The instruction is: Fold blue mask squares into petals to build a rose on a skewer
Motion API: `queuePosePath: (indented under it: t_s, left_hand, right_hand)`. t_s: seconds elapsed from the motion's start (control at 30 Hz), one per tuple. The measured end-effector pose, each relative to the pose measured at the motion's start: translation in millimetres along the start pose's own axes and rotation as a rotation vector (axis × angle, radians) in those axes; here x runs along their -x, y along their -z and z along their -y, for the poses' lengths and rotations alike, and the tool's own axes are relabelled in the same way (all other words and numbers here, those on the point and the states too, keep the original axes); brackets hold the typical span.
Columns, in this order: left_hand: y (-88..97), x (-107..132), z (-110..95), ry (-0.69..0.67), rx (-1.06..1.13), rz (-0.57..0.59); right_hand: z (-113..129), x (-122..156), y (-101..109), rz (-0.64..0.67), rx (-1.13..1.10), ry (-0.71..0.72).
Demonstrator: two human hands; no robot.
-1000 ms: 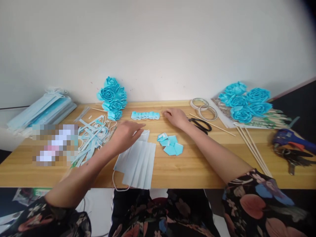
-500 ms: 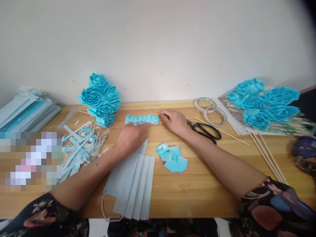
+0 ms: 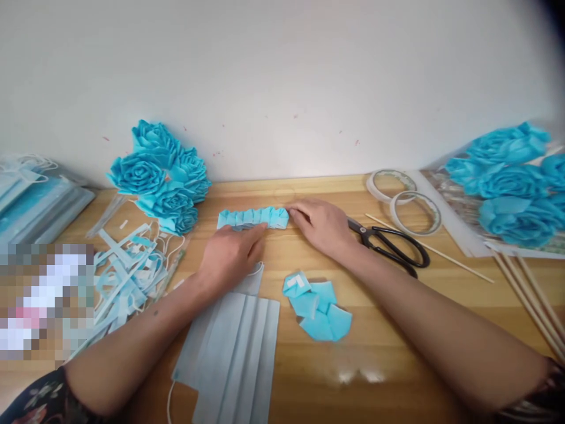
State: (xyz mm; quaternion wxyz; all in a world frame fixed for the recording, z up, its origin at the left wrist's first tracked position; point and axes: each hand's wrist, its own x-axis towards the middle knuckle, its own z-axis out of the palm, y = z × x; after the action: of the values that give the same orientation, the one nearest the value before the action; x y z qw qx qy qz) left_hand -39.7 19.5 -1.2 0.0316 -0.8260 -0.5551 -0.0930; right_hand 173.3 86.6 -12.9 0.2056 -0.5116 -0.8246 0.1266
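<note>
A row of folded light-blue petals [image 3: 251,218], apparently cut from mask material, lies flat on the wooden table. My left hand [image 3: 229,253] is at its near edge, index finger extended along it and the other fingers curled; their tips are hidden. At the row's right end is my right hand [image 3: 320,224], fingers drawn together with the tips touching the last petal. Nearer to me, several folded blue pieces [image 3: 315,306] lie overlapping, one with a small white tape patch. Below my left forearm is a stack of pleated masks [image 3: 238,359].
Black-handled scissors [image 3: 392,244] lie beside my right wrist, with two tape rolls [image 3: 415,212] behind. Blue paper-like roses stand left [image 3: 150,176] and right [image 3: 512,176]. Cut strips [image 3: 123,277] are heaped left, near packed masks [image 3: 39,200]. Wooden sticks [image 3: 529,294] lie right.
The view has moved closer and tilted, so the table things look larger and lower. Both hands stay at the petal row, the right one still at its right end.
</note>
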Motion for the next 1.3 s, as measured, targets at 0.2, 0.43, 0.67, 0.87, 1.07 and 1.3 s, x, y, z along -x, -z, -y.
queuePosePath:
  t_s: [0.2,0.43,0.67,0.87,1.07,1.3]
  left_hand:
    - [-0.8,-2.8,-0.5,0.018,0.03,0.04]
    - [-2.4,-0.7,-1.8,-0.053,-0.016,0.05]
    - [-3.6,5.3,-4.3,-0.169,-0.003,-0.044]
    - [-5.4,5.6,-3.2,-0.161,-0.021,-0.005]
    - [-5.7,5.1,-4.8,-0.164,-0.022,-0.011]
    - [-5.4,5.4,-5.3,-0.173,-0.029,-0.045]
  right_hand:
    - [0.1,-0.1,1.6,0.006,-0.023,0.019]
    - [3.0,-1.1,4.0,-0.006,-0.249,-0.024]
    - [6.1,0.3,6.3,0.002,-0.391,-0.05]
    - [7.3,0.4,5.2,0.004,-0.447,-0.053]
    - [6.9,1.3,3.1,0.026,-0.491,0.001]
    - [9.0,2.2,4.0,0.035,-0.54,0.031]
